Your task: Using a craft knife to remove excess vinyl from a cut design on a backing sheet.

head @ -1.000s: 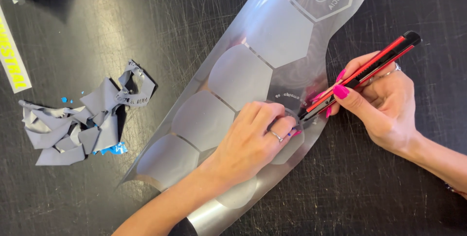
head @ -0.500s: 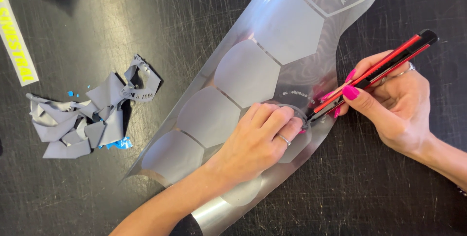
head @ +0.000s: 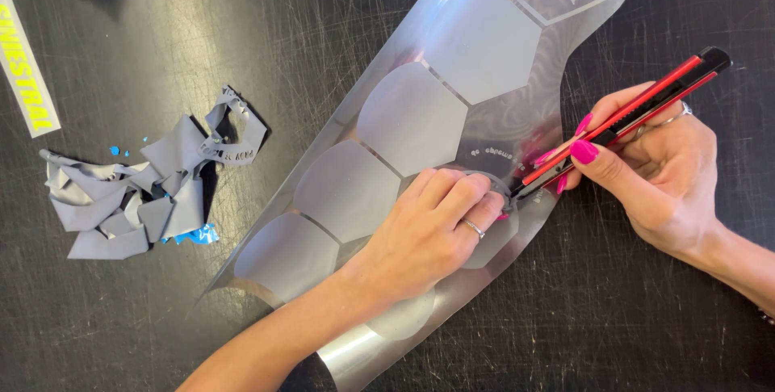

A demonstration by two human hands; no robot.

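Seen from above, on a scratched black work table (head: 145,343): a long sheet of shiny silver vinyl film (head: 452,101) running diagonally from the lower centre of the frame to the upper right. Glossy and reflective, printed with a row of matte grey hexagon panels (head: 412,117) separated by thin silver lines, with a shield-shaped emblem at its top end. Left hand (head: 428,230), ring on one finger, pressed flat on the film near the centre, fingertips pinched together on a small lifted strip of grey vinyl. Right hand (head: 662,174), pink-painted nails, at the right of the frame, clamped around a red and black utility knife (head: 622,121), its tip touching the film just beside the left fingertips. At the left, well apart, a heap of grey vinyl scraps (head: 145,190) with small blue bits.
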